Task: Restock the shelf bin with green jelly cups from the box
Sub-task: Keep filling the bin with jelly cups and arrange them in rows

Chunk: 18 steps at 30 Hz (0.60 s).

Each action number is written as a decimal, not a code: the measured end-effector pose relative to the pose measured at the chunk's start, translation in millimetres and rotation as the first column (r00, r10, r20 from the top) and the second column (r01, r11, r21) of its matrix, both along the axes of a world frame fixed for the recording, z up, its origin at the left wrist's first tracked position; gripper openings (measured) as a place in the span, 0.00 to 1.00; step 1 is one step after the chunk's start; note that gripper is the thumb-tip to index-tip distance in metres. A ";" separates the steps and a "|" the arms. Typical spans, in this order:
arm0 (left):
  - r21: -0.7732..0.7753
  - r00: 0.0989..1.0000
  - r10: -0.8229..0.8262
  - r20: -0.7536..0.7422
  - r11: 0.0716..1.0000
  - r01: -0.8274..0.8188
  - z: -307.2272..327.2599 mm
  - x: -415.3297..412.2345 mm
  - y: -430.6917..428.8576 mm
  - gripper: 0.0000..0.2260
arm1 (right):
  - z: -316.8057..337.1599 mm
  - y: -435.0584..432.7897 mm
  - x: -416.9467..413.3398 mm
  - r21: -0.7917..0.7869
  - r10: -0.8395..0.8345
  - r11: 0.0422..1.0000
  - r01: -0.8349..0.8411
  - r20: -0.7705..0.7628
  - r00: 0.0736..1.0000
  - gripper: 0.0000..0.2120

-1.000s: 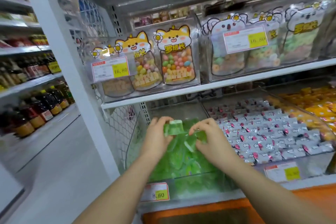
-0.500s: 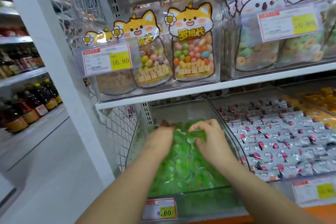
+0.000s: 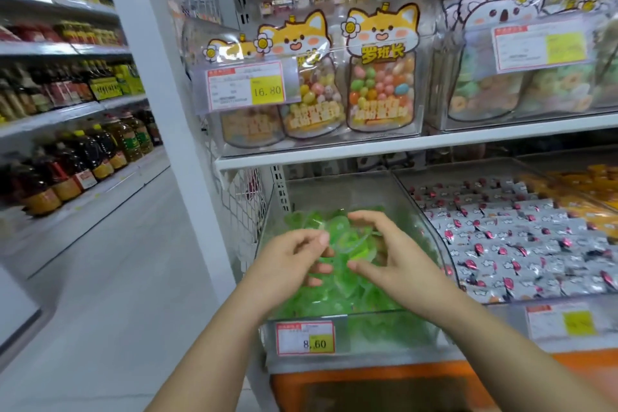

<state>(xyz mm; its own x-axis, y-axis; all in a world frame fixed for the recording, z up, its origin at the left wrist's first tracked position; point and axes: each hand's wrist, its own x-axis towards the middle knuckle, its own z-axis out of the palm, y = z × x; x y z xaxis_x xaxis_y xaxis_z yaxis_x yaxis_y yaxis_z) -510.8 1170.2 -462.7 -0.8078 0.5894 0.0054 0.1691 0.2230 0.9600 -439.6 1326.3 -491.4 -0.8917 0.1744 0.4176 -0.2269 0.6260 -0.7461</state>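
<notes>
- Dog-shaped candy pouches (image 3: 381,77), 3 vis., are standing upright in a clear tub on the upper shelf (image 3: 434,140); multicolour sweets are showing thru windows.
- Price tag "16.80" (image 3: 245,85) is hanging on that tub's front.
- Koala pouches (image 3: 488,77) w/ ring sweets are standing in the next tub to the R; their tag (image 3: 540,43) is reading too blurred.
- Silver-wrapped sweets (image 3: 521,244) w/ pink marks are lying heaped on the lower level.
- Orange-yellow pkts (image 3: 588,184) are lying beyond them, far R.
- Tag "8.60" (image 3: 305,338) is sitting at the lower shelf front.
- Oil bottles (image 3: 67,170) are standing in rows on the L aisle shelves.
- Wire mesh panel (image 3: 244,207) is standing beside the white post (image 3: 160,77).
</notes>
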 end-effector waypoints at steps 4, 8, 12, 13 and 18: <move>0.126 0.990 0.010 0.142 0.992 -0.028 -9.5 15.5 -8.4 0.12 | 4.8 -13.3 13.4 0.038 0.030 0.999 -0.029 -0.013 0.999 0.26; 0.269 0.970 0.015 0.242 0.960 -0.082 -19.8 13.8 -5.8 0.18 | 2.7 -17.3 17.1 0.036 0.022 0.999 -0.023 0.027 0.999 0.27; 0.366 0.937 -0.056 0.344 0.927 -0.079 -17.0 7.2 -1.4 0.18 | -1.5 -19.0 7.9 -0.178 -0.001 0.984 -0.009 -0.052 0.999 0.24; 0.362 0.936 -0.046 0.349 0.928 -0.090 -17.1 6.3 -0.2 0.16 | -1.4 -18.0 4.8 -0.210 -0.041 0.977 0.025 -0.070 0.997 0.23; 0.264 0.962 0.073 0.262 0.954 -0.144 -22.9 -4.6 4.5 0.09 | 3.7 -7.4 1.9 -0.153 0.002 0.988 0.015 0.105 0.995 0.19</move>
